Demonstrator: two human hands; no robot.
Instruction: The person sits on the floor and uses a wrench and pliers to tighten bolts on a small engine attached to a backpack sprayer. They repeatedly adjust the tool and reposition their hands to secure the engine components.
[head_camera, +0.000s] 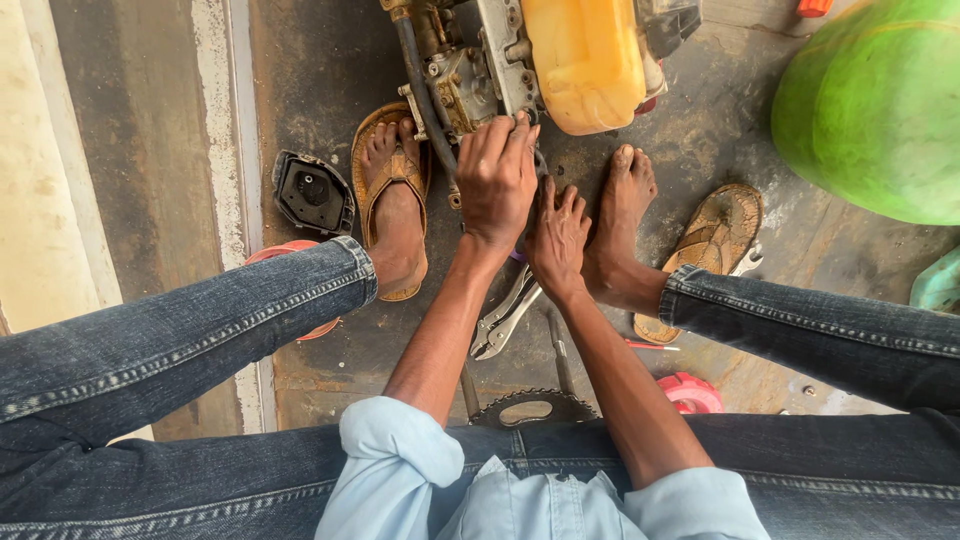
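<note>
A small engine (470, 75) with a yellow fuel tank (585, 60) stands on the dirty floor between my feet. My left hand (497, 180) curls its fingers over the engine's lower metal body, beside a black hose (420, 90). Just below and to the right, my right hand (558, 235) reaches toward the underside of the engine with its fingers slightly spread. Its fingertips are hidden behind my left hand, so what they touch does not show. Locking pliers (505, 315) lie on the floor under my wrists.
A black plastic cover (313, 193) lies left of my sandalled foot (395, 200). My other foot (620, 220) is bare, with a loose sandal (715, 240) and a wrench (746, 262) beside it. A toothed disc (530, 408), a red cap (690, 392) and a green container (870, 100) are nearby.
</note>
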